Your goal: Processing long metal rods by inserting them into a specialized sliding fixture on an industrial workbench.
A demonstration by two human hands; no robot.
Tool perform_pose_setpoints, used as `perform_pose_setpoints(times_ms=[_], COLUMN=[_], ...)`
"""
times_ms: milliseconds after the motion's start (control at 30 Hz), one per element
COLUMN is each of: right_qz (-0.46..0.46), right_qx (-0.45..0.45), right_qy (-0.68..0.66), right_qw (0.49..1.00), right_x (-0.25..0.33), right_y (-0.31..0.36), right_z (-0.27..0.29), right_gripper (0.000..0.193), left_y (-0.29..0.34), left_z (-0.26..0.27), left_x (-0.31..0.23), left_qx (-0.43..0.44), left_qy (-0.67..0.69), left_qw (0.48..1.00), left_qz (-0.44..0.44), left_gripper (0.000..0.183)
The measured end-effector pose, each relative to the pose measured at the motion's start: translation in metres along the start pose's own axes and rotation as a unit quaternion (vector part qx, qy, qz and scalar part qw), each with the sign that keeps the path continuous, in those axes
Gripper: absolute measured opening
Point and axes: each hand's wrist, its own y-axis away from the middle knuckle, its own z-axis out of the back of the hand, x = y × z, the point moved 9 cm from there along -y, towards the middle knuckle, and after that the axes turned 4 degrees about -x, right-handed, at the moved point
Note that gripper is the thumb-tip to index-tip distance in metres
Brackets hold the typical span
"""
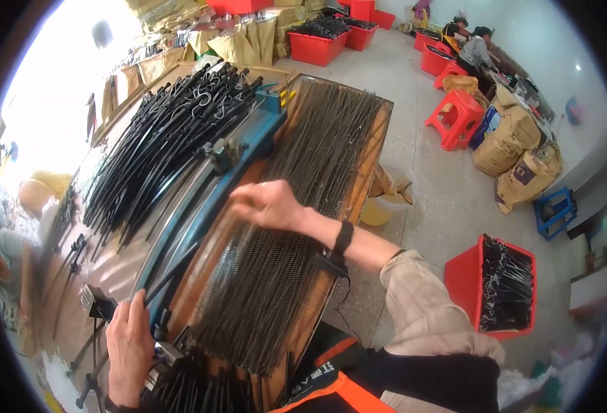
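Black tube [171,274] lay along blue rail [245,165], lower end pinched in our left hand [128,339]; our right hand [270,204], half-curled over coil springs [255,296], held we couldn't tell what; loosened pinch risked tube slipping.

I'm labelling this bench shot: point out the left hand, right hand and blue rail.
Left hand [128,341], head view: back of the hand.
Right hand [274,204], head view: back of the hand.
Blue rail [219,197], head view: its middle stretch.
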Motion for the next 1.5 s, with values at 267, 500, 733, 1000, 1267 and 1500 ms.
perform_pose_setpoints(times_ms=[267,500,733,1000,1267,1500], right_qz=[0.02,-0.013,0.088,0.035,0.062,-0.198], right_qx=[-0.041,0.028,-0.155,-0.007,-0.032,0.204], right_qy=[0.091,0.088,-0.086,-0.064,0.019,-0.176], right_qw=[0.995,0.996,0.98,0.997,0.997,0.942], right_x=[-0.039,0.001,0.085,0.088,0.085,0.085], right_y=[0.003,0.013,-0.009,-0.011,-0.024,-0.038], right_z=[0.033,-0.023,-0.017,-0.048,-0.062,-0.159], right_gripper=[0.04,0.041,0.038,0.04,0.021,0.015], left_y=[-0.028,-0.023,0.017,0.061,0.118,0.17], left_z=[-0.027,-0.017,0.017,0.041,0.086,0.159], left_x=[-0.013,-0.009,0.015,0.024,0.071,0.111], left_qx=[0.037,0.022,0.007,-0.047,-0.114,-0.218], left_qy=[0.02,0.005,-0.045,-0.068,-0.109,-0.208], left_qw=[0.999,1.0,0.997,0.995,0.983,0.938], left_qz=[-0.008,0.001,0.061,0.057,0.094,0.17], left_gripper=[0.032,0.037,0.038,0.039,0.023,0.016])
